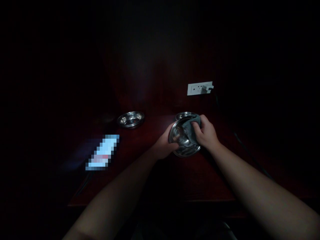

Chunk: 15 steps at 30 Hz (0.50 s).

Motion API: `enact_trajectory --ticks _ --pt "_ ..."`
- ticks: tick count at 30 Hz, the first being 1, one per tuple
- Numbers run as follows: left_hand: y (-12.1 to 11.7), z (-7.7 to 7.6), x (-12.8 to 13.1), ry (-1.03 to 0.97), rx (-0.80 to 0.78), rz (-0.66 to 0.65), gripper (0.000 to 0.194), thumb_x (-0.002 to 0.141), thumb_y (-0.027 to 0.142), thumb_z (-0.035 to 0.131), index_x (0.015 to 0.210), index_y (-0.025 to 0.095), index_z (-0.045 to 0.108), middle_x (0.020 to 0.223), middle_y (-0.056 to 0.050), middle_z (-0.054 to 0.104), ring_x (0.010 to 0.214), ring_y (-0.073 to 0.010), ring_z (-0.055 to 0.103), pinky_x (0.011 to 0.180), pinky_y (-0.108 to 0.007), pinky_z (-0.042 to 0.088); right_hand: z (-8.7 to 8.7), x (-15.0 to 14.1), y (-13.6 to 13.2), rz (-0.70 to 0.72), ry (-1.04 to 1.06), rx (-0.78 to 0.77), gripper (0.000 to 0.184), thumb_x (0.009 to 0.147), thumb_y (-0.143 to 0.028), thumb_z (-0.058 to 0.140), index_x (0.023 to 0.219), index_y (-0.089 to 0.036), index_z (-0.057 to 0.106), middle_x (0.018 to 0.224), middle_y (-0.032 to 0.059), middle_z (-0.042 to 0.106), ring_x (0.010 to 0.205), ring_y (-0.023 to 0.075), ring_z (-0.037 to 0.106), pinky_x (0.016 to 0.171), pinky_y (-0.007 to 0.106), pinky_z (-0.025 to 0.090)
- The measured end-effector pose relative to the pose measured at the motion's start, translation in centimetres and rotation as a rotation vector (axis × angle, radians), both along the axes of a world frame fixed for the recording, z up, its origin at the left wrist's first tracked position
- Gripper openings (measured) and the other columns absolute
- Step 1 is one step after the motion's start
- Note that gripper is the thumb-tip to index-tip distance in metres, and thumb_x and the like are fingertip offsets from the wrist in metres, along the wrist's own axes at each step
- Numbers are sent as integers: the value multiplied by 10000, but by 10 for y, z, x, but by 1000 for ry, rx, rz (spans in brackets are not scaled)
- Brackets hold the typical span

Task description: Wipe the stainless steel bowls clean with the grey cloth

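Observation:
A shiny metal bowl point(178, 135) is held tilted above the dark red table, its inside facing me. My left hand point(165, 143) grips its left rim, the thumb lying over the inner edge. In my right hand point(207, 133) is a grey-green cloth point(191, 131), pinched over the bowl's right rim and pressed against the inside. The right fingers behind the rim are hidden. Just behind the held bowl, a second metal bowl point(183, 115) shows only in part. Another metal bowl point(131, 120) sits upright farther left.
A lit, pixelated screen point(103, 153) lies at the left of the table point(200, 186). On the back wall is a white socket plate point(195, 89) with a plug point(208, 88) in it. A dark cable point(252, 156) runs along the right side. The surroundings are very dark.

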State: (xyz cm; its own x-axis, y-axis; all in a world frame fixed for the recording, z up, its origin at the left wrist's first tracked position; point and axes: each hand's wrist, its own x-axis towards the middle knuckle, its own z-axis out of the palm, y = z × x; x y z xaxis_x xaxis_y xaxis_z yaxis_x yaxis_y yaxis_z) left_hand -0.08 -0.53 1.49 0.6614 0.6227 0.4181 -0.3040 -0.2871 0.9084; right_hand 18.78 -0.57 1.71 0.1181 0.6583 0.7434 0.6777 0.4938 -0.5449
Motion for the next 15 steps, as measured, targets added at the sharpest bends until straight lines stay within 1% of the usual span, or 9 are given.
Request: enact_trajectory --ticks 3,6,10,15 --pt "-4 -5 4 -28 56 40 931 653 309 678 1385 184 115 1410 -146 312 1277 -300 330 1049 -447 282 -2 0 3 6 68 -2 140 809 -353 459 774 -219 475 701 0 520 610 158 464 621 314 406" --pt "-8 -8 9 -33 122 113 983 663 328 676 1395 202 33 1437 -137 262 1311 -280 273 1072 -438 251 -5 0 8 -23 168 8 161 814 -371 450 763 -218 466 682 -8 493 611 155 455 598 308 397" --pt "-10 -10 12 -52 146 185 978 685 317 660 1396 208 -4 1438 -137 254 1314 -263 271 1086 -429 231 -5 -2 9 -49 227 7 184 813 -378 445 722 -218 437 649 -17 457 596 149 440 575 304 388" --pt "-6 -13 12 -103 95 146 930 714 253 626 1389 210 -12 1421 -139 290 1294 -250 313 1080 -441 237 -8 -6 9 2 236 -20 131 800 -342 467 793 -212 477 745 4 520 667 160 478 671 335 424"
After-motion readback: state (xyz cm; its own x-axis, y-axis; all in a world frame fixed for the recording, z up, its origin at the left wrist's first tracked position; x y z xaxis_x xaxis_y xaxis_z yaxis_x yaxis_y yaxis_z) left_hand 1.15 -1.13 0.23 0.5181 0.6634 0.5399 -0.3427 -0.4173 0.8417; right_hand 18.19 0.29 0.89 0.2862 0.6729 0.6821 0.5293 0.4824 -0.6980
